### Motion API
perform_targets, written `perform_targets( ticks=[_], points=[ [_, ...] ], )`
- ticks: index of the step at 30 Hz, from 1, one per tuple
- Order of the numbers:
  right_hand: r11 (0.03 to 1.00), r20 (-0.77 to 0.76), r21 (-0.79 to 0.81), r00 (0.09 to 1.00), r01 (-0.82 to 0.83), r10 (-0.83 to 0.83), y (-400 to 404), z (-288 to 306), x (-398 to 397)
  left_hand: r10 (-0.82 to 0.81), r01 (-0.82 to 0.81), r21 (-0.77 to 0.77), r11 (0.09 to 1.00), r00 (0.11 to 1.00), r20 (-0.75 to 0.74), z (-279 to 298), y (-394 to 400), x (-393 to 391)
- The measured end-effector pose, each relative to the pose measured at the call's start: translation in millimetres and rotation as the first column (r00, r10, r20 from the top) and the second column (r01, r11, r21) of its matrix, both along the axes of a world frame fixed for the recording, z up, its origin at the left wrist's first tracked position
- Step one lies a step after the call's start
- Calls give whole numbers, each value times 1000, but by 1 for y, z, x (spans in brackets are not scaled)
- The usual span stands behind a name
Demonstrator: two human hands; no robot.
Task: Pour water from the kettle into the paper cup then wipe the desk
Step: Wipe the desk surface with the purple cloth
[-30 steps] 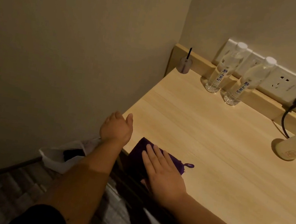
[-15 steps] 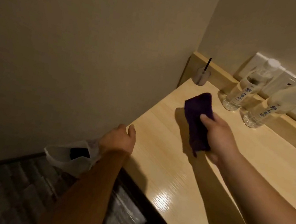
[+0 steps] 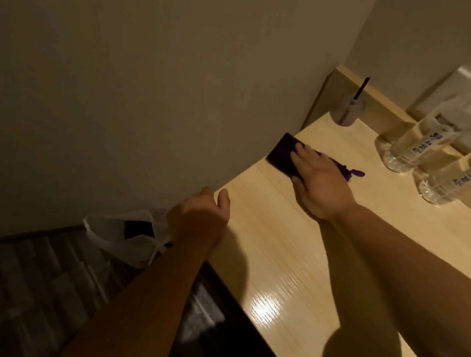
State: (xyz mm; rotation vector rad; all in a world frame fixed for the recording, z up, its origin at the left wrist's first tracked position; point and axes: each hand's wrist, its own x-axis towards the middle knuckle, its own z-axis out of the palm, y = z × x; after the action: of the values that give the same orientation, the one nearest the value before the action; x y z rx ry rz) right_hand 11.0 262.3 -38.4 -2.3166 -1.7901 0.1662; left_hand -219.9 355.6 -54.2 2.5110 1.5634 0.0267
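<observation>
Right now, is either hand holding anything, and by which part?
Right hand presses flat on the purple cloth, covering its near half. Left hand rests on the desk edge, holding nothing.

At centre right of the frame, the right hand (image 3: 318, 180) lies flat, palm down, pressing a purple cloth (image 3: 283, 153) onto the pale wooden bench (image 3: 294, 249) near its left edge. The left hand (image 3: 201, 213) rests on the bench's near-left corner, fingers loosely curled. Two clear water bottles (image 3: 425, 140) stand at upper right, a small jar (image 3: 348, 111) with a dark stick in the far corner. A white bag (image 3: 123, 237) lies on the floor, lower left.

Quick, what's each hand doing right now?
Left hand: open, resting on the desk edge, holding nothing.
Right hand: open, flat on the purple cloth.
</observation>
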Motion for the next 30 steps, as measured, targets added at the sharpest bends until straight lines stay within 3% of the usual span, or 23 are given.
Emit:
perform_targets(
  ticks=[4, 7, 11, 13, 14, 15, 16, 17, 18, 19, 20, 21, 23, 25, 26, 28, 29, 30],
  points=[
    [991, -115, -26, 985, -134, 130, -62, 2, -73, 32, -32, -91, 995, 999, -4, -9, 7, 2],
    [983, -172, 14, 968, -183, 183, -116, 3, -135, -19, 20, -15, 1000, 996, 88, -12, 7, -4],
    [991, -224, -12, 967, -130, 124, -167, 11, -209, -24, 28, -28, 999, 993, 118, -9, 6, -3],
    [1000, -412, 9, 911, -13, 16, -182, 20, -232, -26, 29, -34, 999, 995, 100, -7, 6, -1],
    [997, -559, 17, 827, 79, -56, -187, 27, -239, -24, 27, -33, 999, 995, 99, -7, 6, -1],
    [979, -717, 2, 683, 203, -140, -191, 35, -242, -22, 25, -34, 999, 995, 101, -7, 6, -2],
    [942, -864, -59, 456, 329, -213, -192, 43, -242, -21, 25, -37, 999, 995, 102, -7, 7, -2],
    [898, -962, -138, 161, 417, -223, -192, 53, -237, -20, 25, -47, 999, 995, 100, -6, 7, -2],
    [854, -978, -209, -117, 477, -174, -193, 60, -228, -19, 25, -59, 998, 995, 99, -6, 7, -2],
    [807, -943, -259, -320, 530, -93, -194, 64, -217, -18, 25, -68, 997, 995, 99, -5, 7, -2],
    [764, -907, -288, -420, 578, -24, -194, 68, -202, -14, 22, -74, 997, 995, 103, -5, 7, -2],
    [726, -896, -302, -443, 618, 4, -193, 72, -183, -8, 16, -73, 997, 994, 108, -6, 7, -2],
    [668, -949, -259, -312, 698, -41, -182, 81, -137, -5, 11, -54, 998, 993, 116, -8, 6, -3],
    [663, -989, -106, -11, 741, -146, -163, 87, -84, -15, 18, -26, 999, 993, 120, -12, 6, -5],
    [680, -958, -3, 193, 734, -213, -151, 89, -56, -21, 24, -19, 1000, 992, 122, -13, 6, -5],
    [779, -667, 178, 656, 601, -353, -126, 82, -3, -19, 23, -37, 999, 994, 107, -16, 8, -5],
    [846, -437, 211, 821, 491, -367, -113, 74, 21, -6, 10, -49, 999, 997, 79, -16, 10, -3],
    [902, -226, 192, 912, 387, -343, -101, 62, 43, 13, -10, -56, 998, 999, 41, -16, 11, -2]
  ],
)
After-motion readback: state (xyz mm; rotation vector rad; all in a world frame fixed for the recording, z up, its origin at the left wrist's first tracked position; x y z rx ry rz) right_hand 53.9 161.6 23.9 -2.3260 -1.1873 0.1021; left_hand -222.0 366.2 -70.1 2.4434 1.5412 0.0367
